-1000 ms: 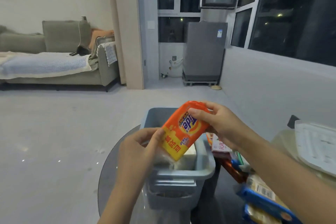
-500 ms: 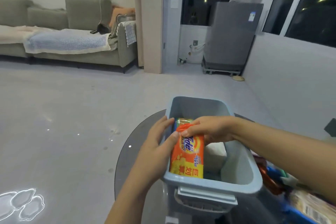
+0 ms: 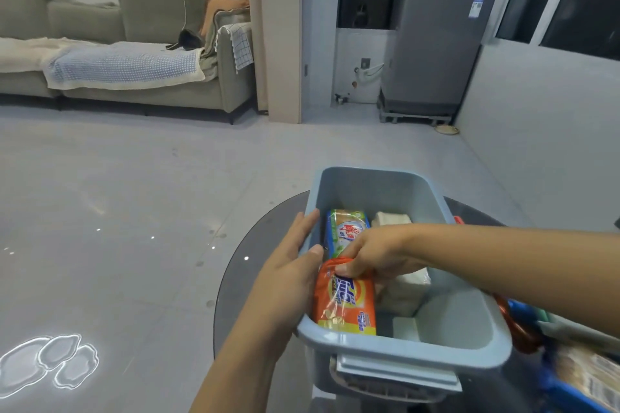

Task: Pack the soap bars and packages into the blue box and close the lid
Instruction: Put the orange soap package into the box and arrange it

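My left hand (image 3: 288, 273) braces the blue box (image 3: 432, 350) by its left wall on the worktop (image 3: 235, 282), fingers curled over the rim, while my right hand (image 3: 372, 253) fingers pinch the orange soap pack (image 3: 345, 307), pressing it down beside the green pack (image 3: 347, 228).

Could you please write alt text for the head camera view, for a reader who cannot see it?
A right hand presses an orange soap package into a blue box on a round glass table, while the left hand grips the box's left rim. A green package and white bars lie inside.
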Demonstrator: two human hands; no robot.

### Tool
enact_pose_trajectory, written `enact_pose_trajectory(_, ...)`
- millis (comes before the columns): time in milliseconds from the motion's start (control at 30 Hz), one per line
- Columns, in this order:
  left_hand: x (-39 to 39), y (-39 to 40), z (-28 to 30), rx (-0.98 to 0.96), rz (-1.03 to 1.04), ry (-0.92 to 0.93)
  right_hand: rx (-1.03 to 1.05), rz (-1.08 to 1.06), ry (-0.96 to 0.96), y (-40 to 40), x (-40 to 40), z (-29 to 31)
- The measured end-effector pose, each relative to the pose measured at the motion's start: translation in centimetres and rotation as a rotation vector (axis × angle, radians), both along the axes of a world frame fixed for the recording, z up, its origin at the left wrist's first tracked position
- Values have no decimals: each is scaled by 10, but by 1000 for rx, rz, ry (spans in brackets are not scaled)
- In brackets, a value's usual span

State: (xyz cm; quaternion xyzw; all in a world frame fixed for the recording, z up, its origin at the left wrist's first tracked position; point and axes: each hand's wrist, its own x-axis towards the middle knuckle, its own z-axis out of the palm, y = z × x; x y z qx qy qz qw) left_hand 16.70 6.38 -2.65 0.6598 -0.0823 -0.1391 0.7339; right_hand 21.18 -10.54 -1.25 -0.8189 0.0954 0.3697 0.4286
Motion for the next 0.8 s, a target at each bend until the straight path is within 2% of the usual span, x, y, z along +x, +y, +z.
enact_pose_trajectory(200, 1, 1, -2, -30, 15, 85, -145, -108, 61, 18, 4, -9)
enact_pose_trajectory(367, 0, 1, -1, -54, 18, 98, -231, -74, 44, 21, 2, -7)
enact_pose_trajectory(600, -5, 2, 5, -12, 50, 76, -353, 123, -171, 9, -5, 11)
enact_pose_trajectory(800, -7, 0, 10, 66, 105, 23, -245, 16, -303, -6, -17, 25)
